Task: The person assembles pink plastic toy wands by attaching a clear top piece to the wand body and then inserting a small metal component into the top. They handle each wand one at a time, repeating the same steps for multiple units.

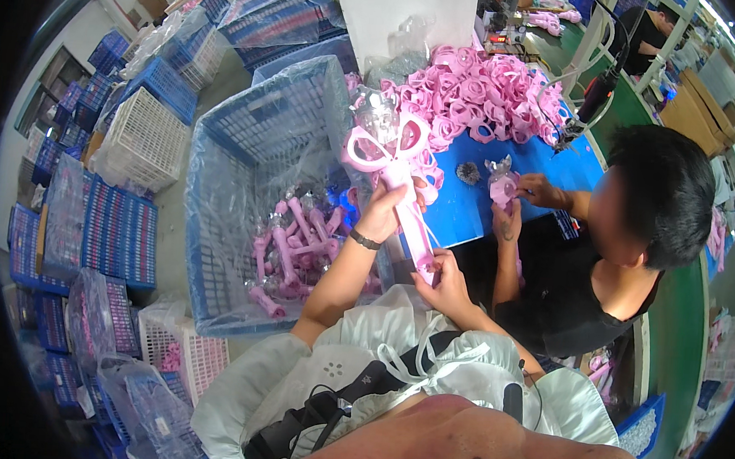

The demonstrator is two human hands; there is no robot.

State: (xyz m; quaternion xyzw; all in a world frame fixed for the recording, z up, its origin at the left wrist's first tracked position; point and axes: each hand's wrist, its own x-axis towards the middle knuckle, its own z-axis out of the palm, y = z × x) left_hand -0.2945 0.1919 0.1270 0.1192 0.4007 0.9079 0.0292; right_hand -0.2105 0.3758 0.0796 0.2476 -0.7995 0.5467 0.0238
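The pink toy wand [403, 190] is being held in both grips: the right hand [444, 286] is pinching its lower handle end, the left hand [383, 216] is wrapped around the shaft above. Its long axis is running up and away leftward, the bow-shaped head with clear top being poised over the blue mesh crate [255, 138] of finished wands, beside the table's [461, 210] blue near edge.

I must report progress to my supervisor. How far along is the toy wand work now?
Done: many pink wands already lie in the lined blue crate. In hand: the left hand and right hand hold one pink wand upright over the crate. Left: a big heap of loose pink bow parts lies on the blue table.
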